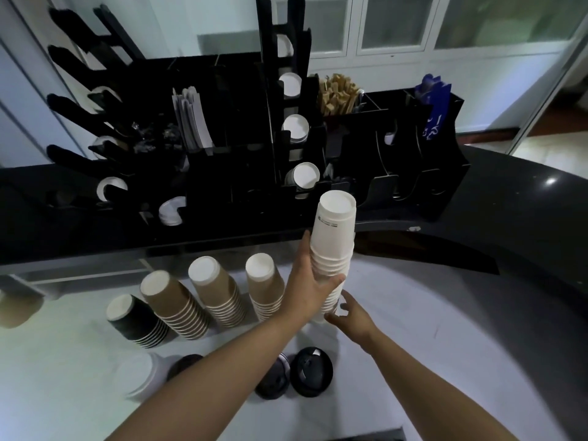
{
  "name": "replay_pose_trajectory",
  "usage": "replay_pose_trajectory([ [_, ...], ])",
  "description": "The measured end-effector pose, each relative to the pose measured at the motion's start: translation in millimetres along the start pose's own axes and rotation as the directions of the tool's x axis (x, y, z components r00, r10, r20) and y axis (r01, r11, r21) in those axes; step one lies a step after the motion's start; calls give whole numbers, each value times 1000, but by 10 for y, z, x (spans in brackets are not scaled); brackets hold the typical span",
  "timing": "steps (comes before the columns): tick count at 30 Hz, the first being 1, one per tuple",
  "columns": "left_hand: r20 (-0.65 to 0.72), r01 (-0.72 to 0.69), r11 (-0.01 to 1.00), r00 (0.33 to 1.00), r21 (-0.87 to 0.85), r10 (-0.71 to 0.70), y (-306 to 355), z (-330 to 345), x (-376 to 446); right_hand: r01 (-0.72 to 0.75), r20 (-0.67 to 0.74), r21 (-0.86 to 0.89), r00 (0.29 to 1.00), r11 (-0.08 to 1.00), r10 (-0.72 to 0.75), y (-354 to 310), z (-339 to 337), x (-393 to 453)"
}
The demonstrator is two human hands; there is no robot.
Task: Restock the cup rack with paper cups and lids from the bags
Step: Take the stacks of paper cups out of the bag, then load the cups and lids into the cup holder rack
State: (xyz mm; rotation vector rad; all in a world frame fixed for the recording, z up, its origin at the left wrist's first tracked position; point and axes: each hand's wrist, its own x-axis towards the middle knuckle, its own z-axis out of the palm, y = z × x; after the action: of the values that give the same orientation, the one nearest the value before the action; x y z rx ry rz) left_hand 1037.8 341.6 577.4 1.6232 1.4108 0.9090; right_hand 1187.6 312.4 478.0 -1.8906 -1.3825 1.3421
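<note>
A tall stack of white paper cups [334,230] stands upside down on the white counter. My left hand [307,283] grips it at mid height, thumb across the front. My right hand [350,315] touches the base of the stack with spread fingers. The black cup rack [222,128] stands behind on the dark ledge, with white cups [304,175] lying in its middle column of slots. To the left stand three brown cup stacks [219,291] and a black cup stack [136,319]. Black lids [310,370] and a white lid stack [140,374] lie near me.
A second black organizer [413,154] on the right holds wooden stirrers [337,93] and blue packets [434,100]. White sleeves [191,119] stand in the rack. The dark curved ledge [525,224] runs to the right. A brown cup [16,307] lies at the left edge.
</note>
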Motion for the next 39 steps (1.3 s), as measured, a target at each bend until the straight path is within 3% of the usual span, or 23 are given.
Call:
replay_pose_trajectory([
  [4, 11, 28, 996, 1000, 89, -29, -171, -33, -270, -40, -13, -34, 999, 999, 39, 65, -42, -117],
  [12, 228, -98, 953, 973, 287, 32, -613, -126, -881, -29, -3, -88, 1000, 996, 29, 220, -28, -415],
  [15, 332, -203, 877, 942, 436, 53, -844, -167, -1016, -39, 21, -84, 999, 996, 41, 316, 30, -536],
  [18, 457, -349, 738, 887, 577, 63, -1020, -194, -1117, -58, 32, -87, 998, 995, 61, 421, 114, -615],
  [23, 552, -475, 548, 833, 689, 29, -1223, -81, -1270, -118, 80, -85, 989, 989, 125, 553, 336, -676],
  [30, 551, -525, 485, 828, 699, 101, -1454, 26, -1346, -151, 57, -69, 986, 986, 155, 630, 665, -676],
  [35, 548, -533, 499, 826, 683, 132, -1585, 36, -1355, -261, 73, 341, 965, 903, 251, 586, 811, -679],
  [39, 532, -508, 547, 837, 666, 129, -1675, 45, -1369, -365, 125, 490, 928, 792, 350, 638, 788, -600],
])
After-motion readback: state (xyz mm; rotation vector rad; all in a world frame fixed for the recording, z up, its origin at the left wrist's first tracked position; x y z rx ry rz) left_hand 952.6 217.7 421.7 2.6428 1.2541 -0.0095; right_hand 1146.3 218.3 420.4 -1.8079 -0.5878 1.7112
